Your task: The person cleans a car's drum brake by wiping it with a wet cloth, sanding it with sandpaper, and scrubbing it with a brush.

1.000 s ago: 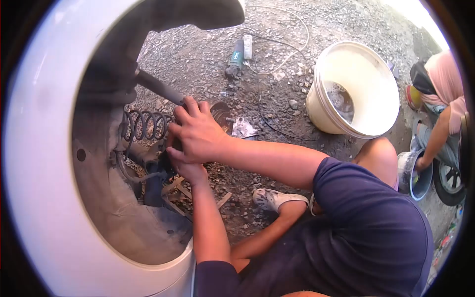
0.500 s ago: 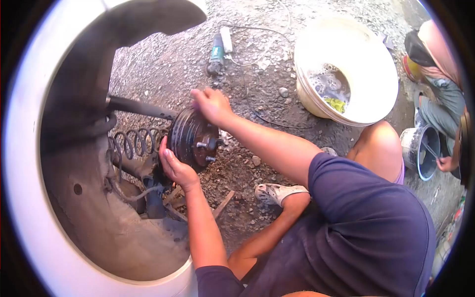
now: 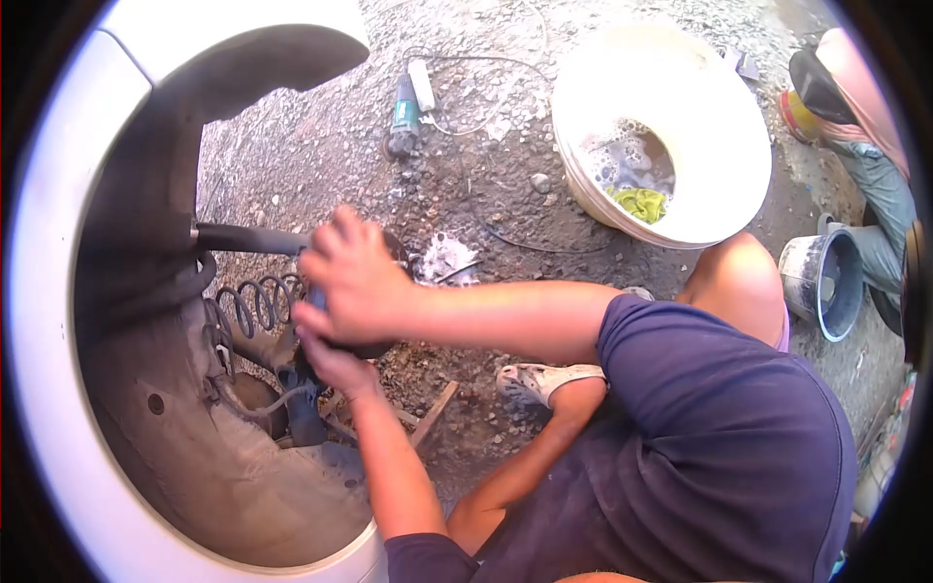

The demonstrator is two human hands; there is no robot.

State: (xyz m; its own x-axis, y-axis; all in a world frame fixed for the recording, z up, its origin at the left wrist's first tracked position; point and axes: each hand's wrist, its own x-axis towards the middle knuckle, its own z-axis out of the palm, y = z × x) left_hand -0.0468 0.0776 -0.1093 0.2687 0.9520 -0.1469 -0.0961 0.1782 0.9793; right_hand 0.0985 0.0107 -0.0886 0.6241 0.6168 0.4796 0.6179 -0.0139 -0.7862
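Note:
A dark brake drum (image 3: 364,350) sits at the end of the axle inside the wheel well, mostly covered by my hands. My right hand (image 3: 360,282) lies across its front, fingers spread apart and slightly blurred. Below it, my left hand (image 3: 335,364) is against the drum's lower rim, its fingers curled round the edge and partly hidden by the right hand. Behind the drum are a coil spring (image 3: 258,301) and a dark shock absorber (image 3: 248,239).
A big white bucket (image 3: 569,170) holds sudsy water and a yellow-green cloth (image 3: 639,204). An angle grinder (image 3: 403,121) with its cord lies on the gravel. A smaller bucket (image 3: 799,287) stands near another person (image 3: 870,194) at right. A wooden piece (image 3: 434,413) lies below the drum.
My right hand has moved left and down from the drum's top rim onto its front, covering the studs. My left hand has shifted slightly downward. The view has moved a little.

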